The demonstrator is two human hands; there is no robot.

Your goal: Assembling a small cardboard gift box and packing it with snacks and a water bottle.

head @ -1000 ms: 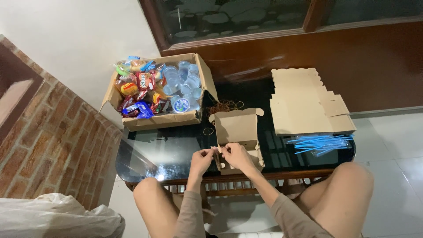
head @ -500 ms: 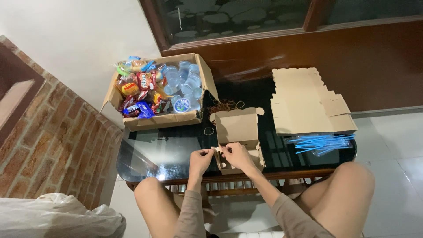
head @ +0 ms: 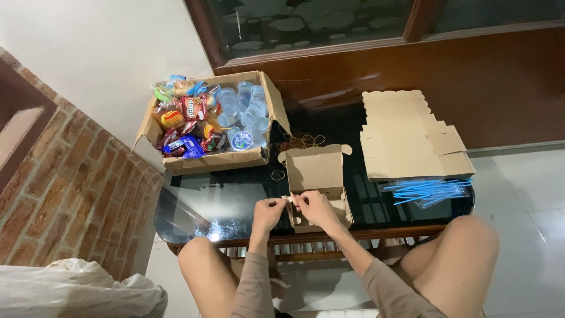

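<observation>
Between both hands (head: 292, 207), open cardboard box (head: 318, 176); behind, carton (head: 207, 162) of snacks.

Both forearms reach forward from between the bent bare knees, sleeves down to the wrists. The left hand (head: 268, 211) is raised with its fingers curled in and the fingertips pinched together, thumb against them. The right hand (head: 315, 207) sits just beside it, knuckles up, fingers bent and pinched toward the left hand. The two sets of fingertips nearly meet, a small gap between them.
</observation>
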